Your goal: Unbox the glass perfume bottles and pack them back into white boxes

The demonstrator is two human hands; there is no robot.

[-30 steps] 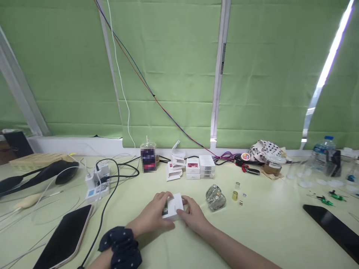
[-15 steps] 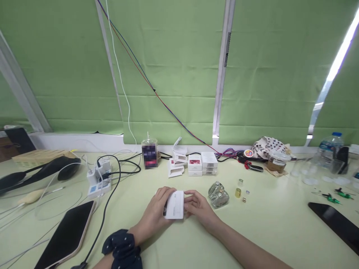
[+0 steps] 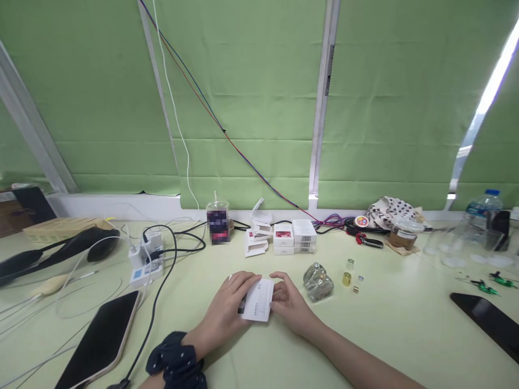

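A white printed box or card [image 3: 258, 300] is held low over the pale green table [image 3: 381, 335], near its front middle. My left hand [image 3: 231, 297] grips its left side, with the fingers over the top edge; a dark scrunchie is on that wrist. At the right edge of the white item, my right hand [image 3: 290, 302] has its fingers bent in and touching it. Just right of that hand lies a crumpled clear plastic bag [image 3: 318, 282]. Small gold and silver cylinders [image 3: 346, 279] stand beside the bag.
White boxes [image 3: 304, 232] and opened cartons [image 3: 256, 246] stand at the back by a lidded cup [image 3: 218, 224]. Left are a tablet [image 3: 101, 335], cables and a power strip [image 3: 146, 270]; right are a black phone [image 3: 486, 319], pliers [image 3: 371, 242] and clear cups.
The white item has tilted and shifted slightly right and down, with its right edge now at my right hand's fingers. The whole view has shifted a little.
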